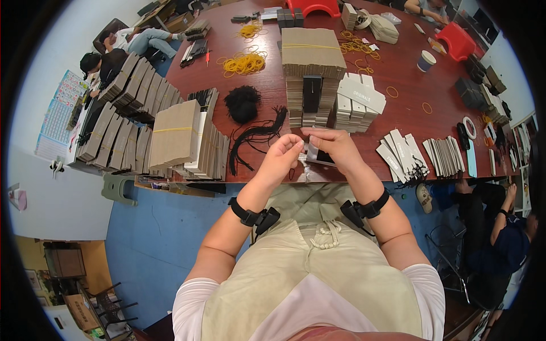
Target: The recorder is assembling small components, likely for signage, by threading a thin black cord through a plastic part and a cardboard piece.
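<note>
My left hand (284,152) and my right hand (336,149) meet over the near edge of the table. The left thumb and fingers are pinched together, and a thin black cord loop (292,173) shows just below them. My right fingers are pressed together and reach across toward the left fingertips; what they grip is hidden. Partly under the right hand is a white-edged dark piece (319,156). Loose black cords (256,136) lie left of my hands, below a black cord bundle (243,104). Beyond my hands stands a stack of white printed cards (361,99).
Banded cardboard stacks (176,133) crowd the left, and a tall cardboard stack (313,48) stands ahead. Yellow rubber bands (244,62) lie farther back. Corded white tags (401,150), grey-white strips (443,156) and a paper cup (426,61) are rightward. Other people sit around the table.
</note>
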### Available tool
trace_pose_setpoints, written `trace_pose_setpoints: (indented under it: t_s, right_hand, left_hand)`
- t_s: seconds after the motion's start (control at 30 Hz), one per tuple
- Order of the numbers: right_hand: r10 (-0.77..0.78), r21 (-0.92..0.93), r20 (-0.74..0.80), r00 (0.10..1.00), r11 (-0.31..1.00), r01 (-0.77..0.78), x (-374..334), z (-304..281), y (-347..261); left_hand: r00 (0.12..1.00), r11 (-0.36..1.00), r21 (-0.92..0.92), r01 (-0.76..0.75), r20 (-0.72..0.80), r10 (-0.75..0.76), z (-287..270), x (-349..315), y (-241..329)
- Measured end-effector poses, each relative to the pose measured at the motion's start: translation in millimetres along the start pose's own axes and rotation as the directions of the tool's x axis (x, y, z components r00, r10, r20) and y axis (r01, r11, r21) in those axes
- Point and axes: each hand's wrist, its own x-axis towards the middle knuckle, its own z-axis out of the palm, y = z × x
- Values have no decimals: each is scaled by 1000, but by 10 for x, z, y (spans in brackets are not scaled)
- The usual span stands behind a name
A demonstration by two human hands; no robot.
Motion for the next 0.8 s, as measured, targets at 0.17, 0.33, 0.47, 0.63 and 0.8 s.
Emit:
trace_pose_setpoints:
  t_s: [0.17,0.33,0.47,0.63,0.8]
  right_hand:
    - [-44,-133,19,999,990,46,6,11,-58]
    - [-130,-145,32,991,980,133,43,-17,-13]
    - [-32,291,182,983,957,-22,44,-69,57]
    - [-24,265,168,985,964,-22,26,-73,70]
    - [-130,-114,96,987,984,140,15,-55,-24]
  left_hand:
    - [1000,1000,13,-27,15,27,29,-5,23]
    - [1000,1000,24,-17,18,16,56,-17,34]
    - [998,996,93,-12,64,6,69,-40,60]
    - [997,985,171,-16,80,2,106,-58,91]
    - [999,996,92,-17,48,13,82,-69,58]
